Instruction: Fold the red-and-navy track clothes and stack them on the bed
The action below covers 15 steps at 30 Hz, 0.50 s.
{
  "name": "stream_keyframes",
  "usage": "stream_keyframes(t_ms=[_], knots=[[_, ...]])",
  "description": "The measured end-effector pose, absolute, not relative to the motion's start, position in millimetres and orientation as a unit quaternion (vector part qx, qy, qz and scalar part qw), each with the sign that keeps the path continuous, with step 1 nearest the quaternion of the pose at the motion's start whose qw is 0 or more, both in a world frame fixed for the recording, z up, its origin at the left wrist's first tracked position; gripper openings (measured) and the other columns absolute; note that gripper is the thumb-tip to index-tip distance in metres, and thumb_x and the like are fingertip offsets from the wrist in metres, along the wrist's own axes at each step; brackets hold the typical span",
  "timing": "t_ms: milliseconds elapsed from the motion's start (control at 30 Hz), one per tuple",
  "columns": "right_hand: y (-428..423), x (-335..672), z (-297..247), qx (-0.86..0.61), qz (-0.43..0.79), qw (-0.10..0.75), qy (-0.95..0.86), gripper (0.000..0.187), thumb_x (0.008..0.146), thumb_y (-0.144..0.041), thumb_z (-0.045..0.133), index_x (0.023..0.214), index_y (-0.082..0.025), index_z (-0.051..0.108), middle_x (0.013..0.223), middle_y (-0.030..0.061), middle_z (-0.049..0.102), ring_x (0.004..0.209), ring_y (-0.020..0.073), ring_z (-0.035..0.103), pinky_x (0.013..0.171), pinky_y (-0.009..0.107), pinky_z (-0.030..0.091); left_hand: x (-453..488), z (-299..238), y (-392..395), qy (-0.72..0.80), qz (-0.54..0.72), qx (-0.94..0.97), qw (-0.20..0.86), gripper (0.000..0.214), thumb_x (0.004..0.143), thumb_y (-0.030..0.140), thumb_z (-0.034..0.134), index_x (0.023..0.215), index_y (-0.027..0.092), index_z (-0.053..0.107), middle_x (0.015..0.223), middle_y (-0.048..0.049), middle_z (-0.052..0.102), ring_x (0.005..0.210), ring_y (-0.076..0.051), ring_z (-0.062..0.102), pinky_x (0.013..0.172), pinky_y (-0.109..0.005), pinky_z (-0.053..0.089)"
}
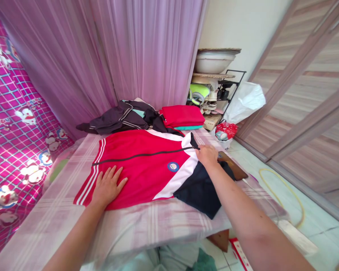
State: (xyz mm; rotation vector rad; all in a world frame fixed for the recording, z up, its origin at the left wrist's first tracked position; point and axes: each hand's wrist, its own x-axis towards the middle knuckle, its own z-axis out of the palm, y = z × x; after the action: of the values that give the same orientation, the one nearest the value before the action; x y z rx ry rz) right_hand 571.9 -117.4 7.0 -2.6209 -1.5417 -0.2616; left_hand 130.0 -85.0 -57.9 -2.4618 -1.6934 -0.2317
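Observation:
A red, white and dark navy zip-up jacket [141, 169] lies spread out on the table, its collar to the right and its striped hem to the left. The dark zip runs along it, and a round blue badge [173, 166] shows on the chest. My left hand [109, 185] rests flat on the red cloth near the hem, fingers spread. At the collar, my right hand [207, 154] has its fingers closed on the jacket's edge by the top of the zip. One navy sleeve [200, 188] reaches toward the table's front edge, partly behind my right forearm.
Behind the jacket lie a heap of dark clothes [124, 116] and a folded red stack [182, 116]. A brown tablet-like object [235, 167] with a white cable sits at the right edge of the checked tablecloth [59, 210]. A loaded rack [228, 94] stands beyond.

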Motion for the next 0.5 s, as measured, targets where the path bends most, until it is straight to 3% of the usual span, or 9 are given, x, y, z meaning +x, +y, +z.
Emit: stream_keyframes(t_ms=[100,233,333,500], knots=[[-119,584,2,-0.87,-0.043,0.013,-0.491,0.036,0.095,-0.036,0.048,0.105,-0.018,0.077,0.113,0.017,0.072,0.117,0.0344,0.059,0.095,0.048,0.042,130,-58,-85,-0.559,-0.077,-0.822,0.076,0.061,0.095,0.052,0.042,0.146,0.02,0.051,0.153,-0.0153,0.047,0.143,-0.033,0.041,0.118,-0.055,0.026],[-120,585,-2,-0.893,0.002,0.042,-0.447,0.036,0.09,-0.021,0.05,0.121,-0.02,0.07,0.118,0.0155,0.071,0.116,0.0314,0.06,0.096,0.047,0.041,130,-56,-86,-0.558,-0.075,-0.823,0.073,0.061,0.094,0.052,0.043,0.145,0.019,0.051,0.154,-0.0155,0.046,0.142,-0.034,0.041,0.118,-0.055,0.027],[-110,580,2,-0.888,-0.006,0.047,-0.458,0.04,0.087,-0.011,0.048,0.12,-0.021,0.069,0.122,0.0145,0.069,0.118,0.0305,0.059,0.097,0.045,0.041,130,-57,-86,-0.554,-0.086,-0.825,0.069,0.061,0.094,0.052,0.044,0.144,0.021,0.052,0.152,-0.0148,0.048,0.142,-0.034,0.042,0.118,-0.055,0.027],[-78,562,8,-0.767,-0.064,0.091,-0.632,0.04,0.096,-0.022,0.042,0.128,-0.015,0.064,0.139,0.0146,0.06,0.129,0.0275,0.051,0.107,0.039,0.038,127,-60,-85,-0.553,-0.098,-0.825,0.07,0.059,0.092,0.053,0.045,0.143,0.025,0.054,0.151,-0.0117,0.05,0.141,-0.031,0.044,0.119,-0.053,0.026]])
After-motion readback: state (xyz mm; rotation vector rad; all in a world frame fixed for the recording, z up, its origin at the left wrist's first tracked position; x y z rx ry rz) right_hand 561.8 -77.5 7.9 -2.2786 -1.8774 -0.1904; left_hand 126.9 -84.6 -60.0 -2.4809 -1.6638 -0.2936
